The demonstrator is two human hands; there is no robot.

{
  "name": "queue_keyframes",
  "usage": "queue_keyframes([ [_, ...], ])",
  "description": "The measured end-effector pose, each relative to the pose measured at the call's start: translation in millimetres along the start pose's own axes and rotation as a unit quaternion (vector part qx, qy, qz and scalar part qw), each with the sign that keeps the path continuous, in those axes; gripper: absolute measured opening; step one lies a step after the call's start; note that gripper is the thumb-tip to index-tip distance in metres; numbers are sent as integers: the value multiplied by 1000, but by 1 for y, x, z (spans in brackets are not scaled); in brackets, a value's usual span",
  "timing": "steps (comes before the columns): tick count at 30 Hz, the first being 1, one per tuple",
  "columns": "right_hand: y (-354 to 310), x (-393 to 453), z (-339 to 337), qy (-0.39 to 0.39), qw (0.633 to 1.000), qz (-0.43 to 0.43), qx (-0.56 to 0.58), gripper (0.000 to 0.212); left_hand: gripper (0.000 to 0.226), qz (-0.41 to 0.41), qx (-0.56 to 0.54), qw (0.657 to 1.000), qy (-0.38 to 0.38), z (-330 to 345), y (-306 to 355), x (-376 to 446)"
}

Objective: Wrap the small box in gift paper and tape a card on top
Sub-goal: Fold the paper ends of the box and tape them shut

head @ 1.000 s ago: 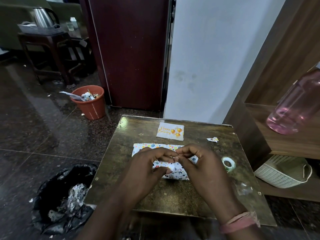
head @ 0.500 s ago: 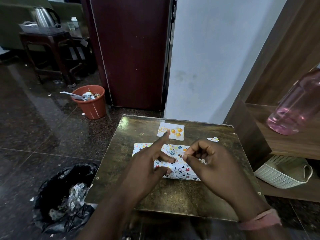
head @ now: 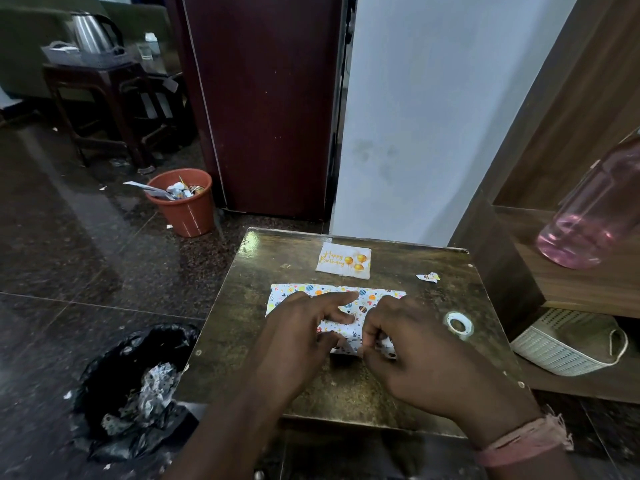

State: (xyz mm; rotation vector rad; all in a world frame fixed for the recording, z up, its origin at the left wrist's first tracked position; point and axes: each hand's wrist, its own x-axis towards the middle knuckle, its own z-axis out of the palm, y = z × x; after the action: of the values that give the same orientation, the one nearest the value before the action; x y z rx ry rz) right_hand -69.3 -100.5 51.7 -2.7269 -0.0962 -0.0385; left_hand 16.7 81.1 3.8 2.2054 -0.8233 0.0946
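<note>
Looking down, we see our left hand (head: 304, 327) pressing straight fingers on the gift paper (head: 325, 294) while our right hand (head: 408, 344) pinches its near edge, card (head: 343, 260) beyond.

Worn table (head: 270, 341) bears gift paper (head: 294, 292), card (head: 343, 260), tape (head: 459, 324).

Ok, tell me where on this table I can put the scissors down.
Bare patches: the table's left strip beside the gift paper, and the near edge below both hands. Crowded: the far side holds the card and a paper scrap; the tape roll sits right.
</note>
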Motion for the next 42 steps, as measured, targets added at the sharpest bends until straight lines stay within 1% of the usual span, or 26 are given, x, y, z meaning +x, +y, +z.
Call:
queue_keyframes([
  [3,-3,2,3,-9,999,-2,-38,9,69,-6,0,1000,-8,0,1,1],
  [10,-13,7,8,14,996,4,-90,8,67,-13,-5,999,-32,-2,2,2],
  [11,-15,7,8,18,995,3,-96,10,67,-16,-9,999,-32,-1,2,2],
  [13,-19,8,11,18,994,7,-111,21,67,-20,-7,999,-30,-1,1,2],
  [15,-20,7,15,38,991,17,-125,34,68,-18,2,999,-27,0,1,2],
  [16,-20,8,15,48,990,22,-130,36,68,-16,3,1000,-27,0,1,2],
  [20,-25,9,15,49,990,28,-127,24,69,-10,2,1000,-24,0,0,2],
  [25,-24,12,21,73,987,63,-128,33,70,-8,2,1000,-27,0,-1,1],
  [27,-26,12,21,82,986,74,-124,31,70,-7,2,1000,-25,0,-1,1],
  [29,-30,11,20,78,986,72,-129,23,69,-6,6,1000,-24,0,-1,1],
  [30,-32,11,17,70,985,69,-142,23,69,-5,5,1000,-22,0,-1,1],
  [33,-40,10,7,35,985,53,-160,44,70,-11,3,1000,-16,0,-1,1],
  [34,-42,9,3,18,985,51,-162,44,71,-12,9,1000,-15,0,-1,2],
  [37,-47,6,-5,-33,988,60,-142,31,72,-6,12,1000,-12,-1,-1,2],
  [39,-48,7,-6,-50,987,69,-137,9,71,-2,5,1000,-15,-1,0,1],
  [40,-49,7,-7,-55,986,75,-140,8,70,-1,4,1000,-16,-2,0,1],
  [42,-51,8,-7,-65,983,83,-153,13,70,0,1,1000,-12,-2,1,1],
])
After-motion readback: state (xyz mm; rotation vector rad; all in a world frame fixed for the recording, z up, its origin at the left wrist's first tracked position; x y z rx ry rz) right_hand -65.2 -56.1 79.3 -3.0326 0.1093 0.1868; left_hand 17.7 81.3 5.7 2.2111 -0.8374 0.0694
